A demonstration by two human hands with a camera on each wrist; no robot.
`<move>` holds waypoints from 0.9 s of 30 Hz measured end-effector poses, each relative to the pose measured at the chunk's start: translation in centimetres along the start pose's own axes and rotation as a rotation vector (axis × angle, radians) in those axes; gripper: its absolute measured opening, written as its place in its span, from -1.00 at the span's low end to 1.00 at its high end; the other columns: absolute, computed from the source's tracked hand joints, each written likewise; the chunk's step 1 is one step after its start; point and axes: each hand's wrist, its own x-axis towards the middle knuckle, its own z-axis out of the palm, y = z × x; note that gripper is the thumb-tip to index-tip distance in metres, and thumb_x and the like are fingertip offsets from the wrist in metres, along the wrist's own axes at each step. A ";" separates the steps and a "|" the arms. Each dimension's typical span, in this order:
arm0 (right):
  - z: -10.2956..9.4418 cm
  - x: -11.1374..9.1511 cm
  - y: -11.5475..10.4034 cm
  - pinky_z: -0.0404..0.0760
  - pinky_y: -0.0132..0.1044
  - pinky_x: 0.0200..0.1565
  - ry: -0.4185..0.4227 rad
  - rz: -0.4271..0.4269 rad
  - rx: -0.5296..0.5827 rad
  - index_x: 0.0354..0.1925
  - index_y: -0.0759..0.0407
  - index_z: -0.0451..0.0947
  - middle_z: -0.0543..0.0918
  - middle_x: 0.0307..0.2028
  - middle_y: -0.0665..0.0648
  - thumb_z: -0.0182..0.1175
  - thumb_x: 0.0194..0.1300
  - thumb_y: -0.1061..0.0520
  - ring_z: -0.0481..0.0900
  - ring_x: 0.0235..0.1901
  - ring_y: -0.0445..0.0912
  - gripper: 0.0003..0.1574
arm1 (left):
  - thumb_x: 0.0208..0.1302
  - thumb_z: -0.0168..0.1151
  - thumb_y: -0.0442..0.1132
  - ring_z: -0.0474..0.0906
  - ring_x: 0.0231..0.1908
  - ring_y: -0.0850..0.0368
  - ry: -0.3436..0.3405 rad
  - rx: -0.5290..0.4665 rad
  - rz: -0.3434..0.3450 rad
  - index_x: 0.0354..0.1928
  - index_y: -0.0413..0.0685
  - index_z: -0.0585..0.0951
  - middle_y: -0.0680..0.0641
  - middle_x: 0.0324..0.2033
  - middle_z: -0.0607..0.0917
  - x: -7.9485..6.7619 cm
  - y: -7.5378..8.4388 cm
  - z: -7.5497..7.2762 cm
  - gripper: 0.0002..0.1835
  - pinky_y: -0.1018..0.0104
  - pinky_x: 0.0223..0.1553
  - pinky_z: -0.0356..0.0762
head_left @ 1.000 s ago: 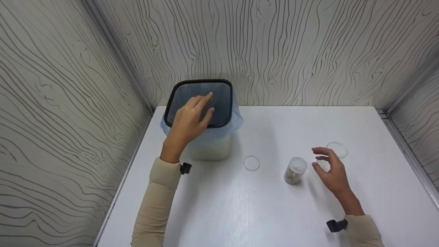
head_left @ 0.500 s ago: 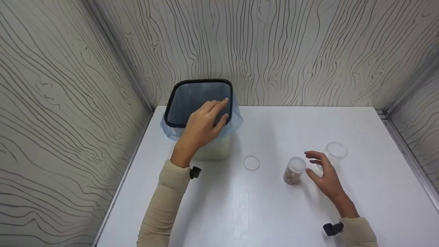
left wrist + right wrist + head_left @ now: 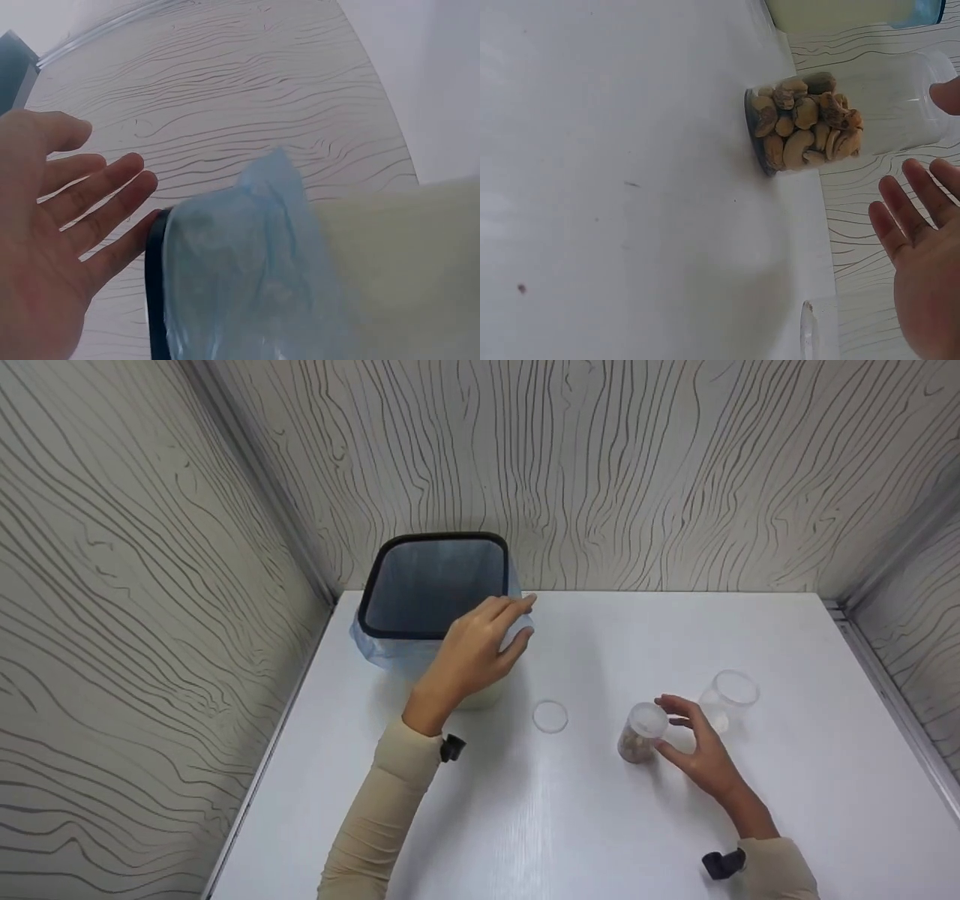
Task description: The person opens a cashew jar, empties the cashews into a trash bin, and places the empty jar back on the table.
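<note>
A clear, cylindrical jar [image 3: 637, 739] stands upright right of the table's middle, its lower part filled with cashew nuts [image 3: 806, 127]. My right hand [image 3: 697, 750] is at the jar's upper right, thumb and fingers spread either side of its rim. In the right wrist view those fingers look fairly straight, with the thumb right at the rim. My left hand [image 3: 480, 649] hovers over the near right corner of a bin [image 3: 434, 635], fingers loosely extended and holding nothing. A blue bag [image 3: 232, 277] lines the bin and hangs over its dark rim.
A thin clear disc or ring [image 3: 550, 716] lies on the white table [image 3: 570, 825] between bin and jar. Behind my right hand stands a second clear container [image 3: 731, 694]. Wood-patterned panels [image 3: 600, 472] enclose the table at the back and sides.
My left hand has moved from above the bin's opening rightward and nearer, to its corner. My right hand has moved left from beside the clear container to the nut jar's rim.
</note>
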 end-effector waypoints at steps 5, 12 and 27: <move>0.3 -0.2 -0.1 0.39 -0.45 0.31 -0.072 0.114 -0.034 0.55 0.30 0.25 0.46 0.43 0.36 0.50 0.26 0.29 0.37 0.29 -0.46 0.01 | 0.61 0.21 -0.17 0.70 0.12 0.11 -0.027 -0.017 0.011 0.42 -0.12 0.57 -0.03 0.11 0.77 0.2 0.8 1.2 -0.55 0.28 0.12 0.73; 1.1 -0.2 -0.2 0.32 0.44 0.43 -0.166 0.257 -0.062 0.59 0.29 0.13 0.40 0.47 0.40 0.52 0.31 0.06 0.41 0.40 0.33 0.11 | 0.61 0.20 -0.16 0.70 0.16 0.12 -0.063 -0.042 0.013 0.43 -0.09 0.57 -0.01 0.11 0.77 0.4 1.8 3.0 -0.55 0.29 0.21 0.69; 2.1 0.0 0.1 0.07 0.48 0.55 -0.190 0.308 -0.050 0.57 0.37 0.13 0.38 0.49 0.49 0.45 0.40 0.00 0.20 0.56 0.47 0.06 | 0.62 0.20 -0.17 0.70 0.17 0.12 -0.143 -0.083 -0.007 0.43 -0.11 0.57 0.00 0.14 0.76 0.0 2.7 5.5 -0.56 0.32 0.22 0.68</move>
